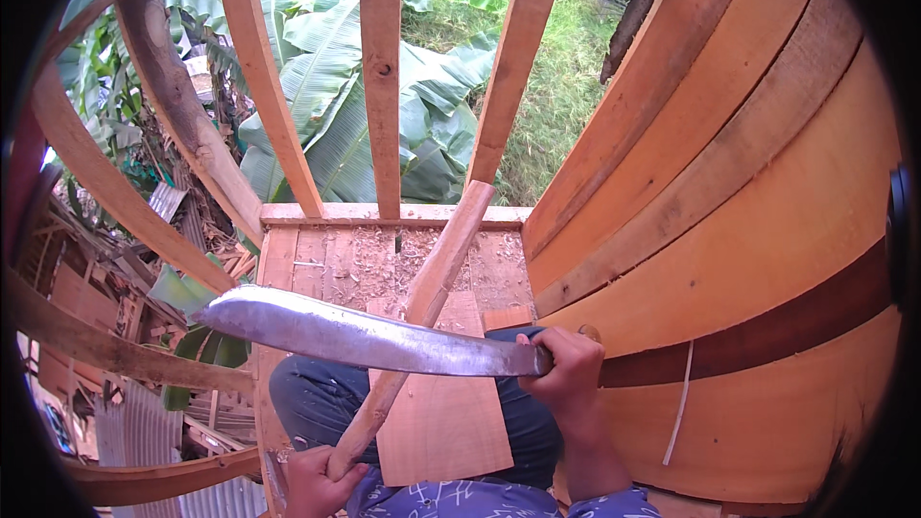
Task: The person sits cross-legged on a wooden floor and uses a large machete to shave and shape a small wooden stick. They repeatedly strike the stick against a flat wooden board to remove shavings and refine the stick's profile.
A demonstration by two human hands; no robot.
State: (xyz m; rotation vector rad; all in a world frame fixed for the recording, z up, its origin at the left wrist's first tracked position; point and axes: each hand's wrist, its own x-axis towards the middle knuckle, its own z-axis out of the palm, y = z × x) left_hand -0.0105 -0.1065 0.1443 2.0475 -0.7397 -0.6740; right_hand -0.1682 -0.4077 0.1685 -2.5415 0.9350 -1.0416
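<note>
My right hand point(568, 363) is closed round the handle of a machete point(355, 334), whose broad steel blade points left across the view. Behind the blade runs a rough wooden stick point(443, 269), slanting from lower left to upper right; the blade hides part of it. Its lower end is gripped by my left hand point(321, 482), fingers wrapped round the wood. Under both lies a flat wooden board point(443, 429) across my lap. Whether the blade touches the stick I cannot tell.
Wood shavings lie on the plank floor point(331, 269) ahead. Upright slats point(381, 77) stand beyond it, with banana leaves outside. A wall of wide planks point(729, 269) curves along the right. Corrugated metal sheets point(144, 432) and scrap wood are at lower left.
</note>
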